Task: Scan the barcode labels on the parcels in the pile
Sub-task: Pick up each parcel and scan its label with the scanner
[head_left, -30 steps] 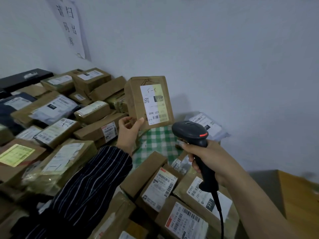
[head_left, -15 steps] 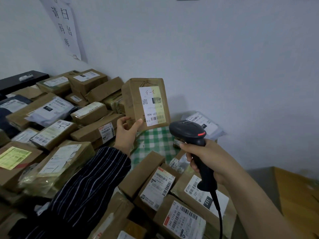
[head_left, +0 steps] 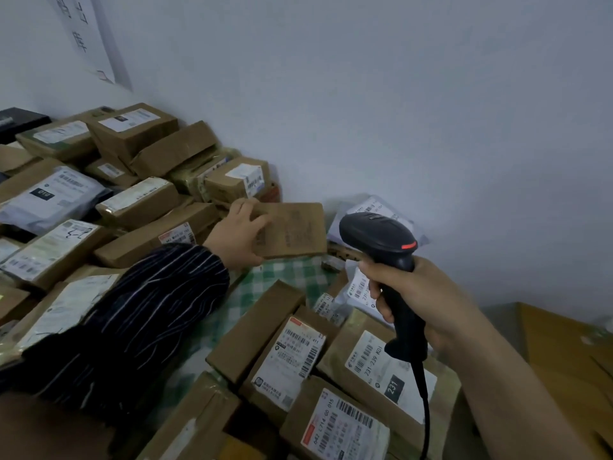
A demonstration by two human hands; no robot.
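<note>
Cardboard box (head_left: 295, 229), label out of sight, hangs over the checked cloth (head_left: 265, 287) beside the pile (head_left: 142, 202), gripped at its edge by the left hand (head_left: 237, 235). The right hand (head_left: 421, 300) clasps the scanner (head_left: 376, 235). Likely being set aside; next needs a parcel with barcode showing.

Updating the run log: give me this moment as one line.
left hand: holds brown parcel, label not showing | right hand: grips black scanner upright | labelled parcels lie below scanner
</note>
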